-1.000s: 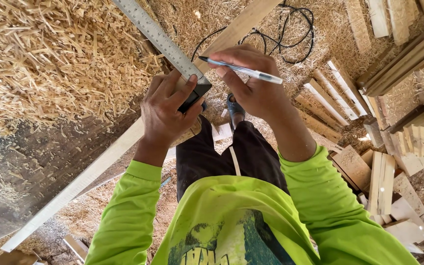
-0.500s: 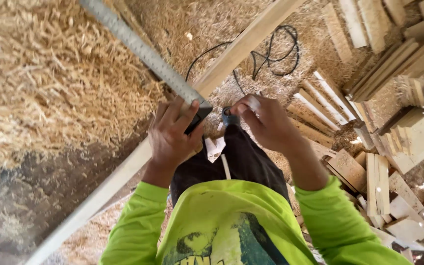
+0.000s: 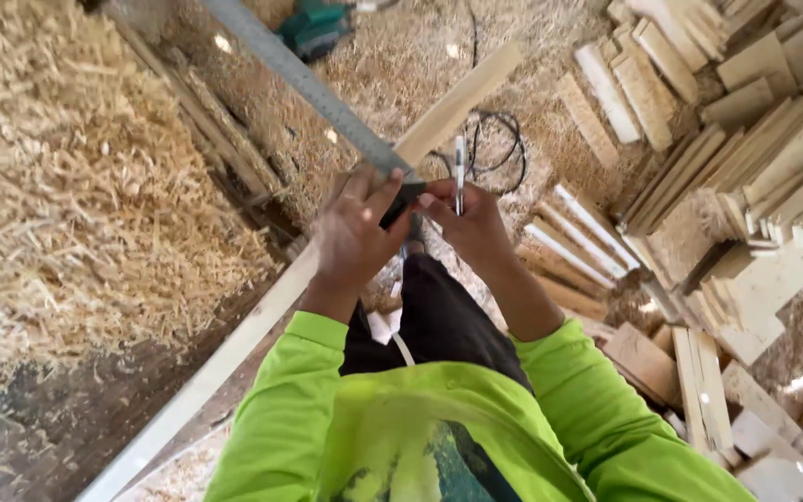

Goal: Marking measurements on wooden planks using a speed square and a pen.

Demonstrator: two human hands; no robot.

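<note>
Both hands are sitting a bit higher and closer together than half a second ago, and the white pen with a dark tip (image 3: 460,175) is now standing straight up instead of hiding in the fist. More of the floor is showing too, with a green power tool (image 3: 316,26) coming into view at the top.

The left hand (image 3: 357,234) is grasping the dark end of the long grey metal ruler (image 3: 313,91), fingers curled over it. The ruler is running up and to the left, away from the body, crossing over the long pale wooden board (image 3: 262,311). The right hand (image 3: 469,226) is clenching the pen, and its thumb is touching the ruler's end just beside the left fingers.

The board is lying slanted, from the bottom left to the top middle. Its left edge is sitting beside a big heap of yellow wood shavings (image 3: 76,186). Its right edge is passing the person's dark trousers. A black cable (image 3: 499,149) is curling on the sawdust floor just past the hands. Stacks of short cut wood pieces (image 3: 745,121) are crowding the right side, so the open room is mostly near the cable.
</note>
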